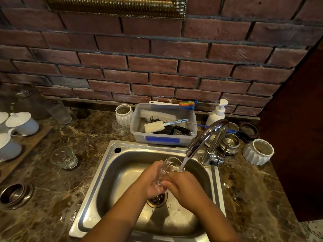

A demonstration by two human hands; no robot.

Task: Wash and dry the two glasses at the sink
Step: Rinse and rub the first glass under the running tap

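I hold a glass (169, 167) tilted under the running tap (207, 136), left hand (153, 180) wrapped round it, right hand (182, 185) seemingly pinching its base; second glass (64, 157) stands well to their left

A glass (172, 165) is held over the sink (108, 172) between the left hand (152, 180) and the right hand (183, 186), under the spout of the faucet (209, 152), which is mounted at the sink's right rear corner. A second glass (64, 157) is set on the counter (52, 198) left of the sink, and a tub (162, 137) with brushes (157, 116) in it is placed just behind the sink. A pump bottle (217, 113) is stood right of the tub, behind the faucet, and lidded cups (22, 123) are kept on a board (29, 142) at the far left.
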